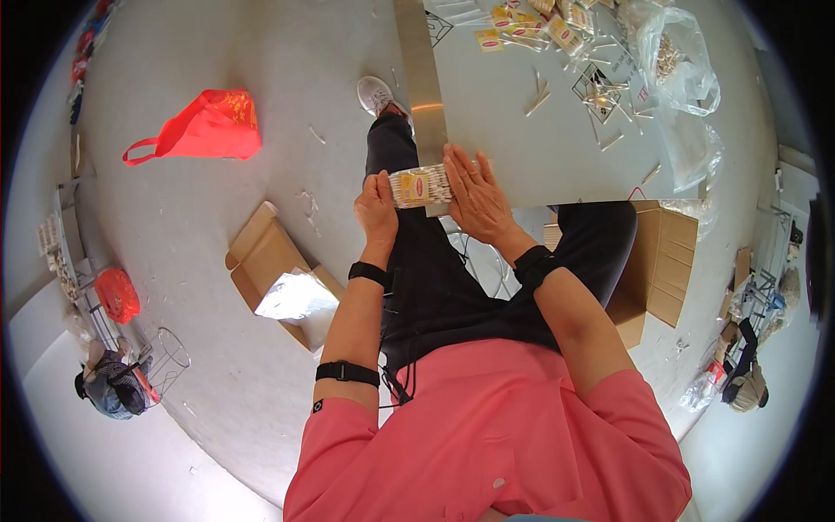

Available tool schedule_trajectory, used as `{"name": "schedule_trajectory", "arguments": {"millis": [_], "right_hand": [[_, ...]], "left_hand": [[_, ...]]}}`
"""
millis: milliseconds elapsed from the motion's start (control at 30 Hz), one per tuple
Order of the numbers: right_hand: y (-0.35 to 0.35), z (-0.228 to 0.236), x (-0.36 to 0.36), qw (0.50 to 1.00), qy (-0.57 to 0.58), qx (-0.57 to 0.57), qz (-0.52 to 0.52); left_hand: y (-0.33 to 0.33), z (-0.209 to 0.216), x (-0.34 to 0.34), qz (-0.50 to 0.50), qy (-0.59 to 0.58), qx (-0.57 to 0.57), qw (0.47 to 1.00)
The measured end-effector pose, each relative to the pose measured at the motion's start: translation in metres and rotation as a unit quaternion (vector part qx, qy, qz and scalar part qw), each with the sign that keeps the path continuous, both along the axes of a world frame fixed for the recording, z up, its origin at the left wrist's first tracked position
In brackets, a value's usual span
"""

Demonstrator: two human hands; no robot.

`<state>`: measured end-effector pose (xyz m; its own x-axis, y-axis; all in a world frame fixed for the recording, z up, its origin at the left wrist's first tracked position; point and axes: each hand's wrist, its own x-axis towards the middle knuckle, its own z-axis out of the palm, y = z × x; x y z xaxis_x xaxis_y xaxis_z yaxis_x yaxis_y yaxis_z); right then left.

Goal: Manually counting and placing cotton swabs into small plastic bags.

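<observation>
A clear pack of cotton swabs (417, 186) with a yellow label lies level between my hands, over the near left corner of the table. My left hand (376, 210) is closed around the pack's left end, thumb on top. Against its right end rests my right hand (477, 198), palm side down, with the fingers stretched out and partly apart. Beyond, on the grey tabletop (487, 113), lie loose cotton swabs (537, 97) and several yellow-labelled packs (565, 35).
A clear plastic bag (683, 70) with swabs sits at the table's far right. Open cardboard boxes stand below, one at left (261, 239) holding clear plastic, one at right (674, 261). A red bag (213, 126) lies on the floor at left.
</observation>
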<state>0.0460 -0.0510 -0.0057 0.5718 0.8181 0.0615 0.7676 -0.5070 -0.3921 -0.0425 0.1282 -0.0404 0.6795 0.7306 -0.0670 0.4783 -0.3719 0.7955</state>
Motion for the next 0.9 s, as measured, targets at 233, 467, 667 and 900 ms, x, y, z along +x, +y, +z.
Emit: {"name": "schedule_trajectory", "arguments": {"millis": [233, 467, 667, 900], "right_hand": [[-0.002, 0.003, 0.003, 1.0, 0.012, 0.014, 0.003], [-0.011, 0.011, 0.008, 0.981, 0.106, 0.16, -0.019], [0.002, 0.006, 0.001, 0.842, 0.272, 0.419, -0.203], [0.024, -0.004, -0.005, 0.808, 0.29, 0.456, -0.234]], "left_hand": [[-0.002, -0.002, 0.001, 0.003, 0.0, 0.029, 1.0], [0.0, -0.003, -0.001, 0.007, -0.031, -0.012, 0.999], [-0.001, 0.004, -0.002, 0.016, -0.042, -0.036, 0.998], [-0.004, 0.007, 0.0, 0.028, -0.051, -0.05, 0.997]]}}
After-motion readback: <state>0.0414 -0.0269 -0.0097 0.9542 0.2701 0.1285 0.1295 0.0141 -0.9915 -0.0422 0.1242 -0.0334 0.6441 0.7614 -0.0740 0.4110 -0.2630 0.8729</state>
